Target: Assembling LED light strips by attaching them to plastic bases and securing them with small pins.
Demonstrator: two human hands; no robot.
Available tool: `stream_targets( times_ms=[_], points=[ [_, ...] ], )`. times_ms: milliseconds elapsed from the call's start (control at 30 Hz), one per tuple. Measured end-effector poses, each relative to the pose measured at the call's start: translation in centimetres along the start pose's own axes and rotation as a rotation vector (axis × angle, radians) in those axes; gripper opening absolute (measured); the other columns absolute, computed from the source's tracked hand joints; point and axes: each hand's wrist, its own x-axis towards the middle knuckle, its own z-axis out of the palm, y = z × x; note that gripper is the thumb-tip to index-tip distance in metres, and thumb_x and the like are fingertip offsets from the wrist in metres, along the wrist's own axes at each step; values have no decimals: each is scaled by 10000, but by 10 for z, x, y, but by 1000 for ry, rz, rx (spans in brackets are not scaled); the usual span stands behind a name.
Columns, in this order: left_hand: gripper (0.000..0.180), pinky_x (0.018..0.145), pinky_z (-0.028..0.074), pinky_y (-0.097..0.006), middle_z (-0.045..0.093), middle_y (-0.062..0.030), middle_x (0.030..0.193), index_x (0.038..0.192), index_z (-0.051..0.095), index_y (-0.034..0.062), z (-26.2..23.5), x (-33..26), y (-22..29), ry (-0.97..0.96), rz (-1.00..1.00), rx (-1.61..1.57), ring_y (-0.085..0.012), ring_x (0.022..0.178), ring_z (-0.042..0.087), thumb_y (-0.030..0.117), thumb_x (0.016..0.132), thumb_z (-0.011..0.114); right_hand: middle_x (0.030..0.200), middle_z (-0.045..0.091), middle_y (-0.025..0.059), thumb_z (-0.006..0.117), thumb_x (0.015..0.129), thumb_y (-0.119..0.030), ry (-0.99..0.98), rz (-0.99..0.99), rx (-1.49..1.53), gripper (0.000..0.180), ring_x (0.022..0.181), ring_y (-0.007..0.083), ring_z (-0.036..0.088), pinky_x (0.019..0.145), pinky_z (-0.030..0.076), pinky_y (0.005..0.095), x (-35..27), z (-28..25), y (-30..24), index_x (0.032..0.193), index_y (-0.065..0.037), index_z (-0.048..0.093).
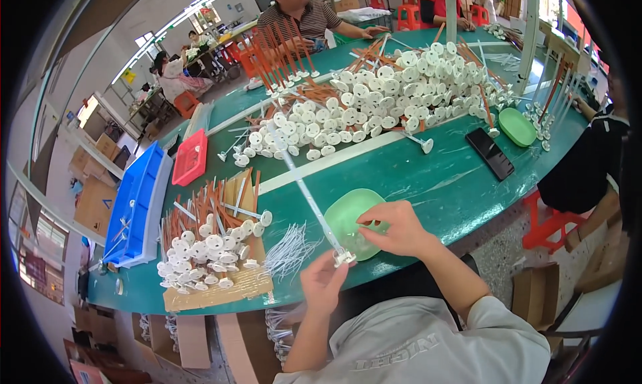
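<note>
Left hand grips white rod at table edge.

Both forearms come up from the lower edge, out of short grey sleeves. The left forearm rises nearly straight, wrist slightly bent back, and the left hand is pinched shut, thumb and fingertips meeting at its upper right (the rest of the fingers curl loosely behind). The right forearm angles up and to the left from the elbow, bare to the sleeve. The right hand sits palm down, knuckles arched, fingers bent and reaching left, fingertips drawn together near the thumb.
</note>
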Motion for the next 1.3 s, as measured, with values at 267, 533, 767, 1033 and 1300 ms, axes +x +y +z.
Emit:
stream_targets(
  times_ms=[267, 533, 767, 1033, 1300],
  points=[
    [247, 878, 528, -361, 646, -150, 1098, 1160, 562, -64, 28, 46, -4, 296, 128, -5, -241, 966, 657, 19, 927, 561, 784, 719, 97, 698, 763, -26, 117, 171, 34, 154, 657, 138, 690, 622, 544, 262, -14, 19, -6, 916, -21, 702],
    [309, 840, 537, -376, 604, -195, 1182, 1206, 535, -71, 59, -25, -5, 157, 233, -213, -298, 985, 642, 56, 925, 557, 842, 731, 123, 702, 791, -5, 121, 225, 185, 340, 776, 169, 721, 679, 560, 273, -91, 20, -49, 1113, -6, 592],
    [321, 739, 490, -318, 611, -243, 1164, 1194, 560, -62, 69, -56, 3, 101, 213, -348, -247, 891, 616, 78, 907, 590, 819, 719, 102, 702, 789, 12, 215, 158, 227, 246, 742, 144, 708, 629, 546, 250, -115, 24, -69, 1025, 9, 633],
    [413, 663, 373, -291, 612, -216, 1123, 1232, 500, -76, 65, -69, 25, -46, 151, -664, -175, 764, 481, 215, 941, 520, 796, 684, 97, 711, 759, 18, 252, -17, 261, 122, 598, 166, 618, 531, 478, 251, -126, 18, -79, 875, 0, 679],
    [415, 638, 344, -284, 611, -161, 1047, 1225, 519, -47, 72, -69, 31, -81, 35, -874, -166, 756, 439, 265, 953, 493, 780, 669, 101, 712, 681, 80, 343, -180, 199, 159, 674, 229, 616, 594, 478, 290, -128, 12, -83, 816, 13, 661]
  ],
)
